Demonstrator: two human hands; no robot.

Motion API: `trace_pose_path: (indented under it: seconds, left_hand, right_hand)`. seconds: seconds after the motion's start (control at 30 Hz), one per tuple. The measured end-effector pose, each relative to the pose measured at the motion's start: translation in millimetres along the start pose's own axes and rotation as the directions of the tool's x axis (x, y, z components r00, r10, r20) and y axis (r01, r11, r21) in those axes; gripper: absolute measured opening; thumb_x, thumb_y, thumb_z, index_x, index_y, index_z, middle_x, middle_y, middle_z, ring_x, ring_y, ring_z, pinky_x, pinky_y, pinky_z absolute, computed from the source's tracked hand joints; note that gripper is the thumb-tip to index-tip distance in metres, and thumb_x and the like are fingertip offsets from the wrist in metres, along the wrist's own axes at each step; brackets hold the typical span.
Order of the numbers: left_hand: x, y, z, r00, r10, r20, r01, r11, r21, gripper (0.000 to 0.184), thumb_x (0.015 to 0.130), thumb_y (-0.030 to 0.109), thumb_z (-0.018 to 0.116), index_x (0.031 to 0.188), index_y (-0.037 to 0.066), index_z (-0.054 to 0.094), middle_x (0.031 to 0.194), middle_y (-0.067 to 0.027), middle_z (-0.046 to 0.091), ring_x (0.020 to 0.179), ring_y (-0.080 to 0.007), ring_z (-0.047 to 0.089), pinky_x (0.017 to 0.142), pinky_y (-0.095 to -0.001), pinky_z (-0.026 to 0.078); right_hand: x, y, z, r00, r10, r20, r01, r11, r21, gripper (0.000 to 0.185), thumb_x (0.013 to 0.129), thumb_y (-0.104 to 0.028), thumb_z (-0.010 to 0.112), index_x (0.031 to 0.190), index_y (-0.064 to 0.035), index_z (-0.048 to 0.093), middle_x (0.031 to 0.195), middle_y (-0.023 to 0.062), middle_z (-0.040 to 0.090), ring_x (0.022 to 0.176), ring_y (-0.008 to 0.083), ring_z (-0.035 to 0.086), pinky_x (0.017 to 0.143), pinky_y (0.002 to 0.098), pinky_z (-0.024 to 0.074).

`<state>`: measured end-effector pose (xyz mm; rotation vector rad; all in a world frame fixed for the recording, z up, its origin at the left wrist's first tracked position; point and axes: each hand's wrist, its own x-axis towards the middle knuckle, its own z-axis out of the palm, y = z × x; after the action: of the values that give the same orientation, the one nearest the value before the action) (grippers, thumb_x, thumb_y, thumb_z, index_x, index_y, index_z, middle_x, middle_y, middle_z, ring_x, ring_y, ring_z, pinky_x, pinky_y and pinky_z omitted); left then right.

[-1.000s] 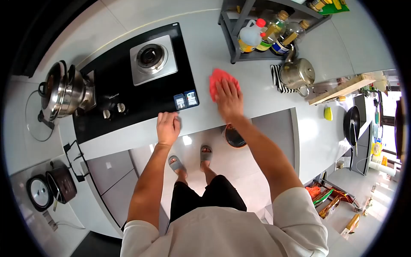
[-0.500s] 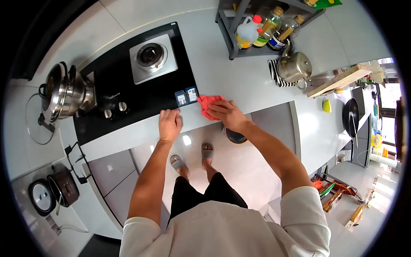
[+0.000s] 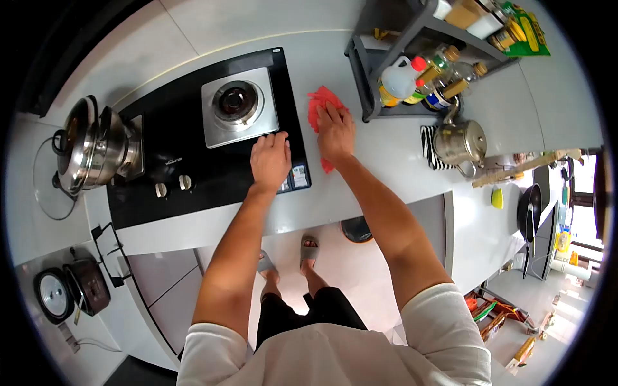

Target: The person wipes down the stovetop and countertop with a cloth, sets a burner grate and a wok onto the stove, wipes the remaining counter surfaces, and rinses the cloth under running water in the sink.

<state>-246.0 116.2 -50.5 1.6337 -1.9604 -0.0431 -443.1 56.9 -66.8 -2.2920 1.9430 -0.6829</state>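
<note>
A crumpled red cleaning cloth (image 3: 315,103) lies on the white countertop just right of the black gas hob (image 3: 183,145). My right hand (image 3: 336,132) presses down on it, fingers pointing away from me; a strip of the cloth shows below the palm. On the hob's right side rests my left hand (image 3: 270,159), empty, its fingers loosely laid on the glass. Just beyond its fingertips is the steel plate of the burner (image 3: 237,103). Stickers (image 3: 299,176) on the hob's near right corner are partly covered by my left wrist.
A steel pot (image 3: 96,148) stands on the left burner. Right of the cloth are a grey rack (image 3: 368,96) with bottles and a steel kettle (image 3: 460,141) on a striped mat. Farther right lie a yellow-green item (image 3: 497,198) and a black pan (image 3: 529,209).
My right hand has pushed the cloth away from the counter's front edge toward the back. My left hand has moved from the front edge onto the hob, near the burner.
</note>
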Motion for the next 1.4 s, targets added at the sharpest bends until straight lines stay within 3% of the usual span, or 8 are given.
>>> trace_pose_path:
  seconds: [0.3, 0.37, 0.57, 0.87, 1.03, 1.23, 1.33, 1.4]
  left_hand:
    - [9, 4, 6, 0.999, -0.046, -0.025, 0.046, 0.999, 0.019, 0.020, 0.099, 0.014, 0.070, 0.119, 0.009, 0.073, 0.096, -0.0079, 0.068, 0.092, -0.0308, 0.063, 0.083, -0.0449, 0.049]
    - [9, 4, 5, 0.999, -0.042, 0.010, 0.041, 0.999, 0.024, 0.020, 0.099, 0.014, 0.071, 0.119, 0.009, 0.073, 0.095, -0.0073, 0.067, 0.092, -0.0300, 0.062, 0.082, -0.0450, 0.049]
    - [8, 5, 7, 0.999, -0.044, 0.002, 0.044, 0.998, 0.036, 0.017, 0.099, 0.015, 0.070, 0.116, 0.010, 0.072, 0.095, -0.0071, 0.067, 0.091, -0.0303, 0.062, 0.082, -0.0457, 0.049]
    - [-6, 6, 6, 0.995, -0.048, -0.091, 0.037, 0.992, -0.120, 0.017, 0.098, 0.010, 0.069, 0.115, 0.007, 0.071, 0.103, -0.0117, 0.075, 0.098, -0.0351, 0.066, 0.091, -0.0483, 0.051]
    - [-62, 43, -23, 0.993, -0.100, -0.064, 0.081, 0.966, -0.247, 0.022, 0.097, 0.007, 0.068, 0.119, 0.007, 0.071, 0.105, -0.0115, 0.074, 0.099, -0.0359, 0.066, 0.092, -0.0485, 0.051]
    - [-153, 67, -71, 1.000, 0.021, 0.008, -0.017, 0.959, -0.281, 0.020, 0.098, 0.006, 0.067, 0.118, 0.007, 0.071, 0.109, -0.0114, 0.075, 0.102, -0.0348, 0.066, 0.093, -0.0475, 0.051]
    - [-190, 63, -100, 0.998, 0.040, 0.041, -0.029, 0.966, -0.257, 0.020, 0.098, 0.006, 0.067, 0.117, 0.007, 0.072, 0.108, -0.0106, 0.076, 0.101, -0.0336, 0.066, 0.093, -0.0466, 0.051]
    - [-206, 57, -113, 0.999, 0.044, 0.023, -0.038, 0.971, -0.234, 0.019, 0.098, 0.006, 0.067, 0.117, 0.007, 0.072, 0.107, -0.0103, 0.076, 0.101, -0.0332, 0.066, 0.092, -0.0461, 0.051]
  right_hand:
    - [153, -14, 44, 0.996, 0.015, 0.091, -0.011, 0.999, -0.048, 0.062, 0.092, -0.013, 0.070, 0.153, -0.0199, 0.060, 0.167, 0.0013, 0.048, 0.143, 0.0359, 0.048, 0.115, 0.0546, 0.0421]
    - [182, -14, 62, 0.978, -0.202, -0.050, 0.200, 0.979, -0.048, 0.056, 0.094, -0.017, 0.070, 0.149, -0.0213, 0.064, 0.161, -0.0012, 0.055, 0.142, 0.0364, 0.050, 0.113, 0.0554, 0.0427]
    - [194, -3, 74, 0.950, -0.307, -0.047, 0.308, 0.951, 0.021, 0.046, 0.098, -0.014, 0.065, 0.144, -0.0176, 0.070, 0.156, -0.0013, 0.061, 0.139, 0.0306, 0.053, 0.107, 0.0519, 0.0453]
    - [12, 3, -9, 0.902, -0.396, 0.172, 0.413, 0.907, -0.078, 0.047, 0.094, -0.019, 0.071, 0.141, -0.0207, 0.072, 0.151, -0.0059, 0.064, 0.138, 0.0231, 0.056, 0.107, 0.0463, 0.0454]
    - [-109, 11, -50, 0.885, -0.450, 0.117, 0.449, 0.893, 0.037, 0.047, 0.090, -0.016, 0.074, 0.136, -0.0234, 0.074, 0.152, -0.0086, 0.064, 0.134, 0.0202, 0.057, 0.101, 0.0452, 0.0464]
    - [-238, 49, -129, 0.699, -0.671, 0.246, 0.643, 0.741, 0.194, 0.046, 0.084, -0.012, 0.075, 0.128, -0.0247, 0.080, 0.143, -0.0111, 0.070, 0.132, 0.0226, 0.059, 0.108, 0.0435, 0.0488]
    - [-307, 101, -139, 0.719, -0.631, 0.291, 0.563, 0.775, 0.289, 0.052, 0.080, -0.008, 0.077, 0.131, -0.0216, 0.079, 0.142, -0.0078, 0.073, 0.130, 0.0247, 0.061, 0.112, 0.0429, 0.0483]
    - [-337, 109, -133, 0.965, -0.180, 0.188, 0.136, 0.964, 0.229, 0.056, 0.078, -0.002, 0.076, 0.131, -0.0187, 0.079, 0.140, -0.0031, 0.074, 0.130, 0.0268, 0.061, 0.113, 0.0443, 0.0484]
